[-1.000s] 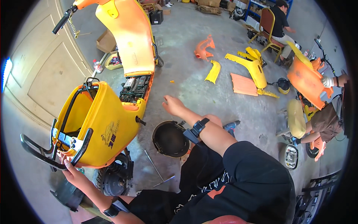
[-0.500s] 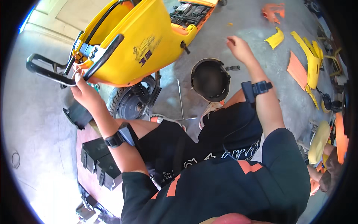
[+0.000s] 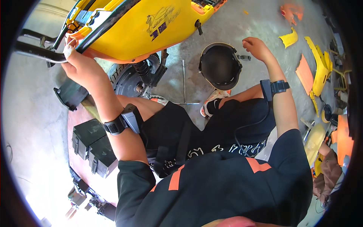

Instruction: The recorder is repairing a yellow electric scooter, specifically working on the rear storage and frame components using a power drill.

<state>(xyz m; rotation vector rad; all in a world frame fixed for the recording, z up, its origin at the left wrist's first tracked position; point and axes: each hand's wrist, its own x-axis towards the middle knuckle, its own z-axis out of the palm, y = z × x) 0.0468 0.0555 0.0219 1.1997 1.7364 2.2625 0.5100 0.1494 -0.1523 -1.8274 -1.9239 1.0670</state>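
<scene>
A yellow scooter body fills the upper left, with a black tubular rail along its tail. My left hand is closed at the tail's lower edge, beside the rail; what its fingertips grip is hidden. Below the body are the wheel and a black shock absorber. My right hand hovers over the floor with curled fingers, and I cannot make out anything in them. Just left of it lies an upturned black helmet. A long T-handle wrench rests on the floor between the wheel and helmet.
Yellow panels and an orange panel lie on the floor at the right. A smaller yellow piece is beyond them. Black boxes stand near my left arm, and a dark bin-like piece sits below the tail.
The view has shifted: the scooter now appears higher and nearer, the helmet higher and further right. My left hand stays at the tail; my right hand stays raised, its fingers more curled.
</scene>
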